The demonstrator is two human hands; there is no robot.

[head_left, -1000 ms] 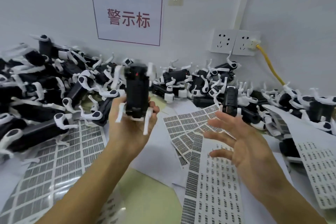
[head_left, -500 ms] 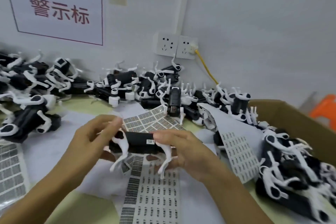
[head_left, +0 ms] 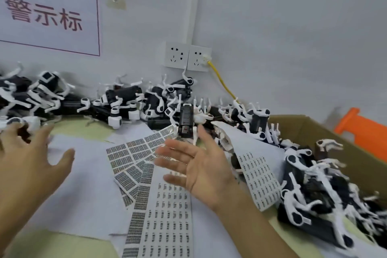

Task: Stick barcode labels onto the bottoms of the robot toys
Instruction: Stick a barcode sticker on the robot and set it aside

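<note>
The fingers [head_left: 176,153] of the right hand [head_left: 201,172] are spreading wide and straight, pointing to the left of the frame, and they are holding nothing. This hand is hovering in the centre of the frame, palm turned to the left, above the barcode label sheets [head_left: 167,216], and its forearm is running down to the lower right. The left hand [head_left: 31,159] is lying open at the left edge, its fingers relaxed and its thumb pointing to the right, also holding nothing; the fingertips are blurred, near a toy at the left.

A cardboard box [head_left: 314,130] is standing at the right side of the frame, and many black and white robot toys [head_left: 310,190] are lying in it in a heap, legs pointing in all directions. More robot toys are lying in a pile [head_left: 125,98] along the wall across the middle of the frame. One robot toy [head_left: 186,120] is lying bottom up just above the right hand's fingers, beside the fanned label sheets.

On the wall, a white sign [head_left: 48,12] with red characters is hanging in the upper left. Two sockets [head_left: 187,56] are sitting in the upper middle, and a yellow cable [head_left: 222,81] is running from the right one. An orange object [head_left: 362,130] is showing at the right edge behind the box.
</note>
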